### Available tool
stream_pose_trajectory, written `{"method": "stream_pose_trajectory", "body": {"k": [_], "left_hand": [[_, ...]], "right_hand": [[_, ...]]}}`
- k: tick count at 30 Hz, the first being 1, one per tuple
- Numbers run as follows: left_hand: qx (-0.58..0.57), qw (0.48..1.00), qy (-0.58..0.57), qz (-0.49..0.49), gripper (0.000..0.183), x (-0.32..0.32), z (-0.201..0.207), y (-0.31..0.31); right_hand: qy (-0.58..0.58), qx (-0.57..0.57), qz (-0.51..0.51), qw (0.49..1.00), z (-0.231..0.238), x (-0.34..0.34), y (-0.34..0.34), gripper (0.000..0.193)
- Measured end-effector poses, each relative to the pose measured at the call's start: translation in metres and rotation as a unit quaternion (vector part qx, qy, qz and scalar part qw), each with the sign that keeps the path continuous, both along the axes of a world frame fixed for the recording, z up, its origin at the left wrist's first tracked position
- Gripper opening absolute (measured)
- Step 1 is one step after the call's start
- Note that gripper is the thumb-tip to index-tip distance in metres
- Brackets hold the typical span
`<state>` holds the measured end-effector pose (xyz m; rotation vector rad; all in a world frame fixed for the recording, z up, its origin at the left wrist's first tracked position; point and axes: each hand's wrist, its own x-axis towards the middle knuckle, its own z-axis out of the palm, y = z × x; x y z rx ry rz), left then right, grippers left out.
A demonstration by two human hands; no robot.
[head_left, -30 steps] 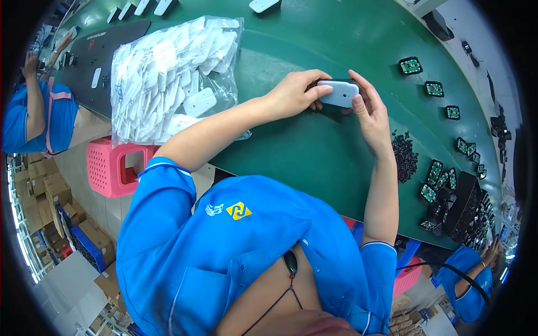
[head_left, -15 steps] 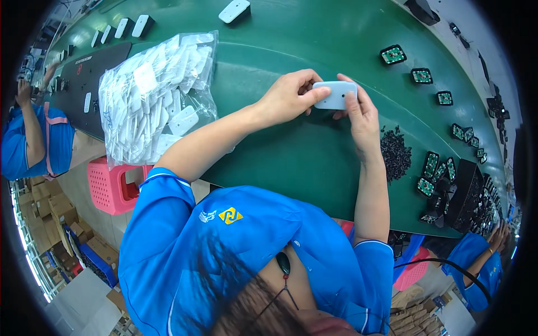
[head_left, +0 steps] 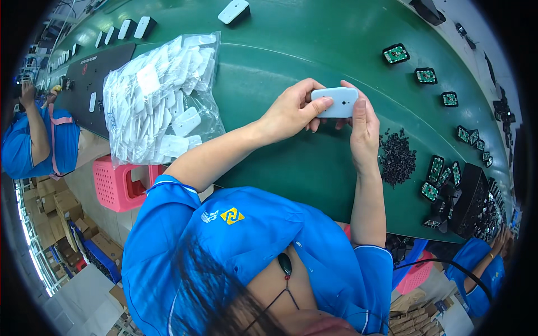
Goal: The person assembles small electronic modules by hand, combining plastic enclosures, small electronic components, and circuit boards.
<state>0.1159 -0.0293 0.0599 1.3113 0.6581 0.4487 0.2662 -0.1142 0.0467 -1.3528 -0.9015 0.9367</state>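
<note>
Both hands are up over the green tabletop, pinching a small white rounded plastic casing: left hand curled round its left end, right hand closed on the right. A heap of small black parts lies just beside.

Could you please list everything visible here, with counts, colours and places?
white plastic casing: one, white, held between both hands above the belt
green belt: one, green, running across the view
bag of casings: one, clear with white parts, on the belt at left
loose casings: several, white, along the far edge
circuit boards: many, green in black frames, at right
small black parts: one pile, black, beside the right hand
pink stool: one, below the bag
co-workers: two, blue shirts, far left and lower right
left hand: gripping the casing
right hand: gripping the casing
</note>
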Motion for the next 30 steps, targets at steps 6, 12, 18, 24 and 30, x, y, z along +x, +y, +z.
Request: {"method": "stream_pose_trajectory", "body": {"k": [6, 12, 18, 24, 30], "left_hand": [[0.047, 0.999, 0.012, -0.001, 0.024, -0.005, -0.002, -0.016], [0.026, 0.999, 0.033, 0.023, 0.025, -0.012, -0.005, -0.017], [0.066, 0.996, 0.060, 0.002, 0.027, -0.018, 0.000, -0.011], [0.171, 0.982, 0.074, -0.004, 0.028, -0.015, -0.002, -0.011], [0.244, 0.968, 0.065, -0.007, 0.027, -0.007, -0.003, -0.005]], "right_hand": [[-0.122, 0.034, -0.018, 0.992, -0.003, -0.007, -0.006, 0.033], [-0.005, -0.043, 0.063, 0.997, -0.001, 0.000, -0.006, 0.033], [0.019, -0.024, 0.078, 0.996, 0.006, -0.004, -0.008, 0.038], [0.032, -0.018, 0.073, 0.997, 0.007, -0.002, -0.010, 0.037], [0.004, 0.002, 0.062, 0.998, 0.002, 0.001, -0.010, 0.042]]}}
